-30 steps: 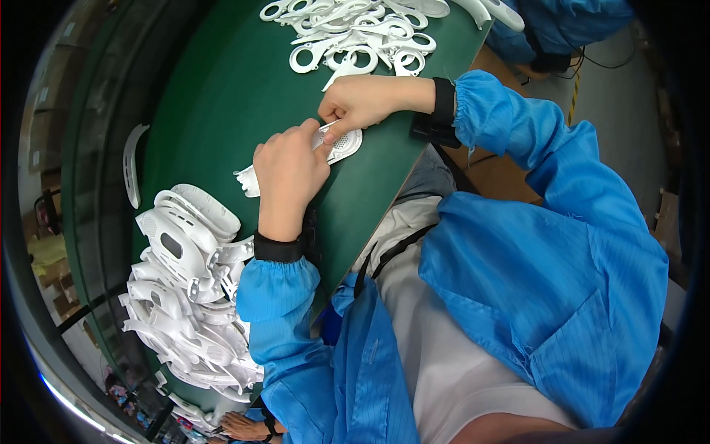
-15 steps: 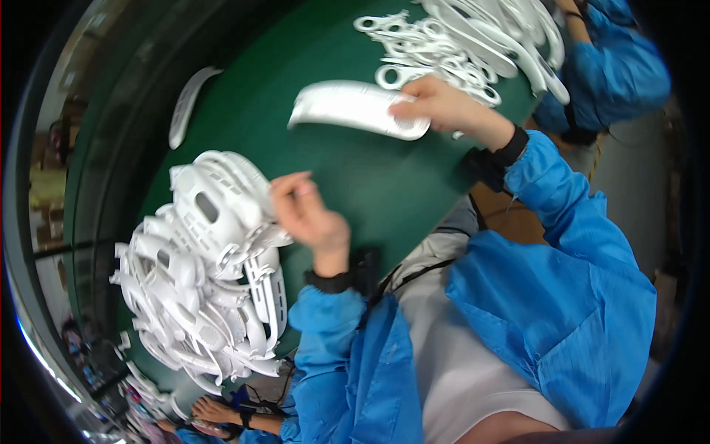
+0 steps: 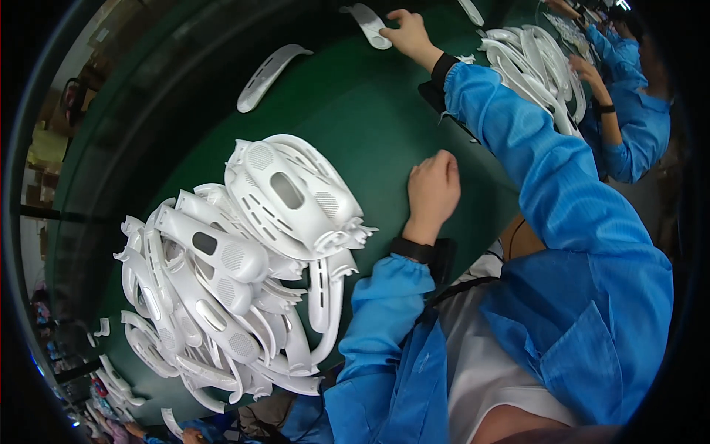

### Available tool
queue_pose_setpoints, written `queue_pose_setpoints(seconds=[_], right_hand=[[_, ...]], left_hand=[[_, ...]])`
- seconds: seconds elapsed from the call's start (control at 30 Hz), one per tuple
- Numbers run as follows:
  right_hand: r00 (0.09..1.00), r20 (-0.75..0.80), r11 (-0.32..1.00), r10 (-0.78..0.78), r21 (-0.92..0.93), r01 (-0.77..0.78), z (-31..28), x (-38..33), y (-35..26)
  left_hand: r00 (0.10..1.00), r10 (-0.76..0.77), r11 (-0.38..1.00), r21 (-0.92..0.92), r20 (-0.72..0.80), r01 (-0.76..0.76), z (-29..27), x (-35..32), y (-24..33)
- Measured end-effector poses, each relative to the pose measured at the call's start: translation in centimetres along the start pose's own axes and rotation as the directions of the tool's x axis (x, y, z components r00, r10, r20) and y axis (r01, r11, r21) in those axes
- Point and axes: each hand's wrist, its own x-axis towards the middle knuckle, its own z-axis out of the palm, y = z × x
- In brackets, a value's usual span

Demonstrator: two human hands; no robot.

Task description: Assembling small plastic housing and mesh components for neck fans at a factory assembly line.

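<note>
My right hand point(image 3: 413, 35) reaches to the far side of the green table. Its thumb is at the near end of a curved white plastic shell point(image 3: 366, 25), with the fingers spread apart. My left hand point(image 3: 433, 189) hovers or rests over the middle of the table, knuckles up and fingers curled in a loose fist. Nothing sticks out of it. To its left rises a large heap of white plastic housing parts point(image 3: 222, 288), many with oval openings and slots. A slotted housing point(image 3: 285, 189) lies on top of the heap, nearest my left hand.
Another curved white shell point(image 3: 272, 76) lies at the table's far left. At the right, a second pile of long white shells point(image 3: 534, 70) sits beside a co-worker's blue sleeve point(image 3: 636, 140). The green tabletop point(image 3: 355, 111) stretches between the piles. Other workers show at the lower left.
My right hand has carried the white shell away to the far side, and its fingers have parted. The left hand has moved right, from beside the heap, and curled. The view has shifted.
</note>
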Motion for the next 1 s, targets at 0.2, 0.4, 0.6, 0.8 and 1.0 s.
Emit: queue_pose_setpoints(seconds=[0.2,0.4,0.6,0.8,1.0], right_hand=[[0.744,0.498,0.815,-0.446,-0.117,0.567,8.0,2.2,-8.3],[0.559,0.806,0.652,-0.194,-0.319,0.687,10.3,-0.2,-17.5],[0.678,0.727,0.816,-0.107,-0.325,0.478,4.1,-0.3,-19.8],[0.600,0.788,0.960,0.133,0.048,-0.276,-8.9,-5.6,-14.6],[0.550,0.827,0.861,0.116,0.192,-0.470,-13.6,-15.7,-9.3]], left_hand=[[0.997,-0.048,0.996,0.073,-0.065,0.053,1.5,0.0,0.9],[0.992,0.061,0.998,0.011,-0.112,-0.060,2.3,-1.6,-0.8],[0.989,-0.092,0.994,-0.071,-0.119,0.084,1.0,-0.5,0.2],[0.854,0.063,0.998,0.009,-0.517,-0.068,-1.4,1.0,-0.4],[0.926,-0.288,0.933,-0.292,-0.244,0.213,-2.4,1.5,1.7]])
